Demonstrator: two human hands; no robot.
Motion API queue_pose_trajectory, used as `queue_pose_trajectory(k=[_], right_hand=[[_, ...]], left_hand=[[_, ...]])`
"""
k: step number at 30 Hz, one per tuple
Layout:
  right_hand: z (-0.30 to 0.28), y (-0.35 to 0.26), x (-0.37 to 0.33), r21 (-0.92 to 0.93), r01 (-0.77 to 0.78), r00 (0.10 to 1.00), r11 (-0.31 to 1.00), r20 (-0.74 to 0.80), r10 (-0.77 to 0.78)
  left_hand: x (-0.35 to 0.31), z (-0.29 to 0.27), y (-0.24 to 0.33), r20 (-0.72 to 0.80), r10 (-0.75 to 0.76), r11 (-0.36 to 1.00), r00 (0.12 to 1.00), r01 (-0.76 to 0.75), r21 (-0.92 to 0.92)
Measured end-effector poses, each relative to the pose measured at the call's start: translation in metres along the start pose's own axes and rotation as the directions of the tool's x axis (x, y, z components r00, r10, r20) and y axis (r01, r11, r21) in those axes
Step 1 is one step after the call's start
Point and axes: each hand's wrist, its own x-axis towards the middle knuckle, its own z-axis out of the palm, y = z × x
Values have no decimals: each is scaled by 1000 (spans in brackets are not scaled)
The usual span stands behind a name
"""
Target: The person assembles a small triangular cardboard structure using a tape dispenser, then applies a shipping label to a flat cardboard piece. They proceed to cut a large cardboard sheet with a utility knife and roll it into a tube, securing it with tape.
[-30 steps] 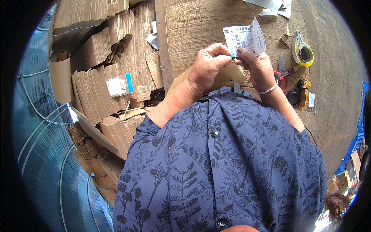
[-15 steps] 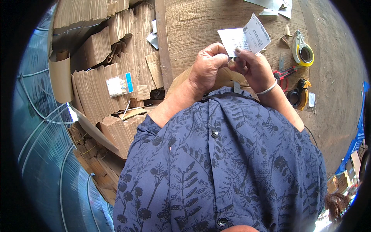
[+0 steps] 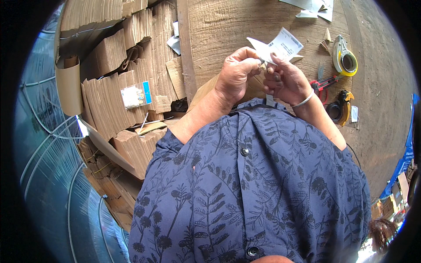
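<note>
A printed white label (image 3: 287, 44) is held up in front of me over the wooden table, bent sharply so one part points left. The left edge of this label is pinched between the thumb and fingers of my left hand (image 3: 237, 74). My right hand (image 3: 290, 79), with a pale band at the wrist, grips its lower edge between thumb and fingers, the other fingers curled. Both hands are close together, and the fingertips partly hide the bend. Below them a brown cardboard surface (image 3: 207, 93) lies close to my shirt.
On the table (image 3: 219, 26) at right lie a tape dispenser (image 3: 346, 59), red-handled scissors (image 3: 326, 83) and a second tape dispenser (image 3: 341, 108). White paper sheets (image 3: 313, 8) lie at the far edge. Stacked flat cardboard (image 3: 105, 98) fills the left, with a small clear packet (image 3: 135, 95) on it.
The label has folded over: its left part has narrowed to a point and its right part has tilted and lowered. My right thumb has shifted slightly right; my left hand has barely moved.
</note>
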Motion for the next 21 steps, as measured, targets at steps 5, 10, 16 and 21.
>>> queue_pose_trajectory(k=[5,10,16,21], right_hand=[[-27,-8,-3,-242,216,954,946,-154,-257],[-30,-1,4,-672,413,647,615,-259,-717],[16,-1,-13,-849,456,417,-267,469,-778],[19,0,-10,-898,394,490,-198,387,-781]], left_hand=[[3,-8,1,57,-16,992,998,23,-126],[5,-7,-5,12,-7,990,1000,9,-141],[3,-7,-8,30,46,998,998,-47,39],[4,-1,-9,17,95,979,995,-96,177]])
